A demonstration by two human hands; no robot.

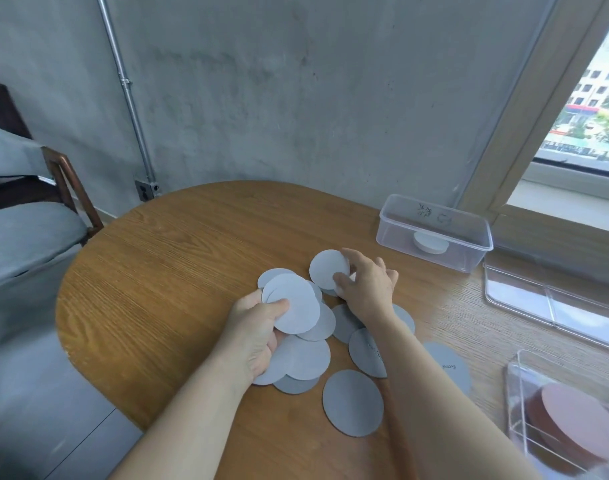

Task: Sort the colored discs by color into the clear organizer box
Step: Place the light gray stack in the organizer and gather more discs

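Head view. Your left hand [258,332] grips a pale stack [291,306], thumb on top and fingers under, above the pile near the middle of the table [192,265]. You seem to be gathering one shade so it can go over in a single trip. Your right hand [367,287] pinches one more pale disc [327,271] by its rim, tilted up just beyond the pile, probably bound for that stack. The darker grey discs [353,403] lie flat and overlapping toward the near edge, left for later by the look of it.

The box [469,252] stands open at the far right edge with a white stack [430,244] inside. Its lid [552,306] lies along the right edge. A bin [517,410] at the near right corner holds brown discs [580,417].

The table is rounded, wood-grained. Behind it are a concrete wall [261,98] with a pipe [126,88], a chair [71,181] on the left and a window [594,109] on the right.
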